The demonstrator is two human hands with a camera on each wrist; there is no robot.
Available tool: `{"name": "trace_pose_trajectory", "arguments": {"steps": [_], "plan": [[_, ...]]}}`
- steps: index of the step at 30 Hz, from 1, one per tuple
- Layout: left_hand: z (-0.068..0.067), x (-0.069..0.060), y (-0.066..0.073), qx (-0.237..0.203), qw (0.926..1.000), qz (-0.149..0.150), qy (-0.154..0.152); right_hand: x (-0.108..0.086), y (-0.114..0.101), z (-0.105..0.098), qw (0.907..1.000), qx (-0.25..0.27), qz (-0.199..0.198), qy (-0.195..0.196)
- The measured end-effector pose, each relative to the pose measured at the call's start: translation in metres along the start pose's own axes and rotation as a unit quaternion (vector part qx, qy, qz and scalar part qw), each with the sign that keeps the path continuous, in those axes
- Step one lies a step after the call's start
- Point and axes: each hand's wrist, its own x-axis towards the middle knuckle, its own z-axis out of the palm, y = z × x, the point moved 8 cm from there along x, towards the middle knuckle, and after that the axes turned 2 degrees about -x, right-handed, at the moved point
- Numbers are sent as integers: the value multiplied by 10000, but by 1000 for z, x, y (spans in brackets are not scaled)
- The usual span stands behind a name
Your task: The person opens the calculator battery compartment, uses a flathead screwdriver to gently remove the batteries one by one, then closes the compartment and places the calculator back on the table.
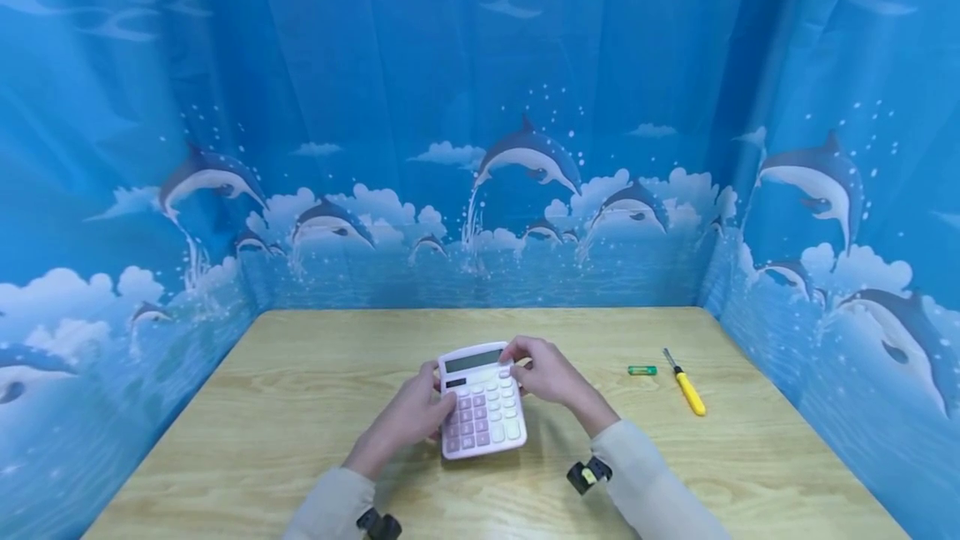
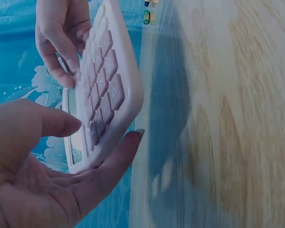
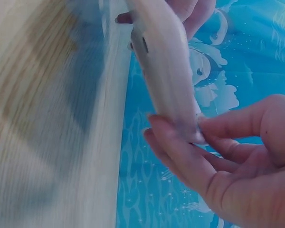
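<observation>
A pale pink desk calculator (image 1: 483,402) is held off the table, its keys and display facing up toward the head camera. My left hand (image 1: 414,413) grips its left edge, thumb over the front and fingers behind, as the left wrist view of the calculator (image 2: 109,80) shows. At the upper right corner, beside the display, my right hand (image 1: 551,372) pinches the edge. The right wrist view gives the calculator (image 3: 166,61) nearly side-on, with the right hand's fingers (image 3: 180,152) on both faces. Its back is mostly hidden.
On the wooden table (image 1: 315,357), to the right of the hands, lies a green battery (image 1: 642,371). Next to it is a screwdriver (image 1: 690,392) with a yellow handle. A blue dolphin-print curtain (image 1: 450,65) stands around the table's back and sides.
</observation>
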Motion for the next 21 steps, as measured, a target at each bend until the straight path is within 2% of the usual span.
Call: {"name": "trace_pose_trajectory", "arguments": {"steps": [5,12,21], "plan": [[3,-1,1,-88,9999,-1,-91,0,9,4,9992,-117,361,-142],[8,-1,1,-99,9997,124,-206,0,19,6,9975,-340,613,-79],[11,0,-1,-31,9992,223,-330,1,27,12,9961,-479,726,-143]]}}
